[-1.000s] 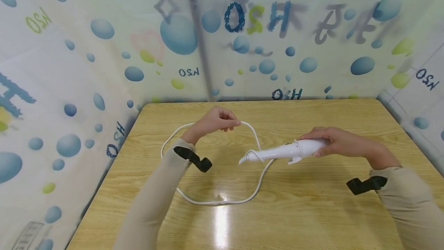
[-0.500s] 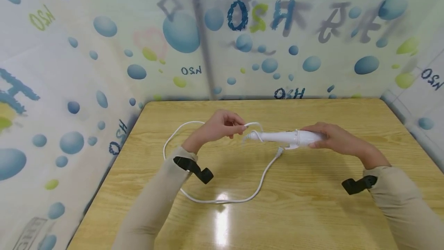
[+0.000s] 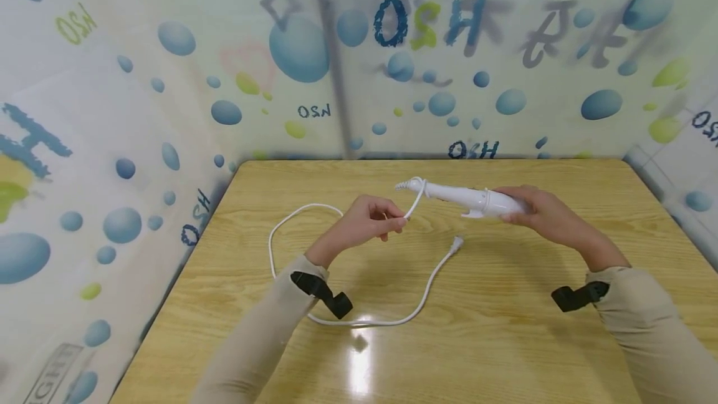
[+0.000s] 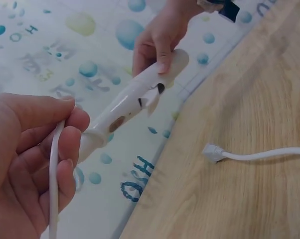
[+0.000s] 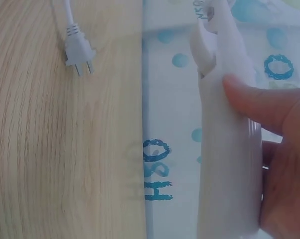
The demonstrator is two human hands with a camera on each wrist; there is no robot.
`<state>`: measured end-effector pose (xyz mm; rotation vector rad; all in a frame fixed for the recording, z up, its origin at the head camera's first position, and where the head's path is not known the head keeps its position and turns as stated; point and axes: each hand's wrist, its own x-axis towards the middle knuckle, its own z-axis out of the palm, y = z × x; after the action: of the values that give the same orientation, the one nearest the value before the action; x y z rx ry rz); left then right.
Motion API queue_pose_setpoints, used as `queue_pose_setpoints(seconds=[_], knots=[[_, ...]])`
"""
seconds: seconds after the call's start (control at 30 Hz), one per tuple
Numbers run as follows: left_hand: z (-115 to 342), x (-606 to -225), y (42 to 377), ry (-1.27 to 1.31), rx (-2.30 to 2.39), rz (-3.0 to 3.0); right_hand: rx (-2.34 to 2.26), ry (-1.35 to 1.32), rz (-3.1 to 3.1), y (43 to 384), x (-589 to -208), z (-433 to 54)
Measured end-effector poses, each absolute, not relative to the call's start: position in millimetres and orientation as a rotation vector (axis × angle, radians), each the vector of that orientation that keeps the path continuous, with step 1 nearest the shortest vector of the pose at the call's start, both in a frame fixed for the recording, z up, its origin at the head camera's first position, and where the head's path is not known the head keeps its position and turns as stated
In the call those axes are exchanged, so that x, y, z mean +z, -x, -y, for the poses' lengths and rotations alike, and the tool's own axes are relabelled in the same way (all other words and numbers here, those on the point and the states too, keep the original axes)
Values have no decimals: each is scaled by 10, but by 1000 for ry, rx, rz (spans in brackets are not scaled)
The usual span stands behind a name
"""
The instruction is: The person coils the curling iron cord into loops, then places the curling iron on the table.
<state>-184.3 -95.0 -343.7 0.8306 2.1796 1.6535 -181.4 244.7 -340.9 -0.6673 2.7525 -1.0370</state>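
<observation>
My right hand (image 3: 544, 212) grips the thick end of a white curling iron (image 3: 457, 194), thumb on one side and fingers on the other. It is held above the table, its thin handle pointing left. A small lever (image 5: 204, 47) sticks out from its body. Near the ribbed cord end, the white power cord (image 3: 416, 204) loops round the handle. Just left and below that loop, my left hand (image 3: 370, 222) pinches the cord between thumb and fingertips; in the left wrist view the cord (image 4: 54, 184) runs down across the palm.
The rest of the cord curves over the wooden table (image 3: 521, 329), ending in a two-pin plug (image 3: 457, 244) below the curling iron. A patterned curtain (image 3: 449, 67) stands close behind the table's back edge and along the left side.
The curling iron has risen toward the table's back edge, and its cord end has tipped up. My left hand has moved right and slightly down, still pinching the cord. The plug has come into sight.
</observation>
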Motion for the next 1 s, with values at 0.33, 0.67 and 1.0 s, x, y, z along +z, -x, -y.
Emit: queue_pose_setpoints(seconds=[0.33,0.67,1.0], knots=[[813,-3538,1775,-837,1630,-2154,-1080,655,-2768,1804,-3405,-2390],[657,-3483,1653,-849,1619,-2144,-1110,667,-2786,1734,-3367,-2375],[663,-3603,1795,-784,1786,-2143,-1258,768,-2729,1694,-3318,-2417]])
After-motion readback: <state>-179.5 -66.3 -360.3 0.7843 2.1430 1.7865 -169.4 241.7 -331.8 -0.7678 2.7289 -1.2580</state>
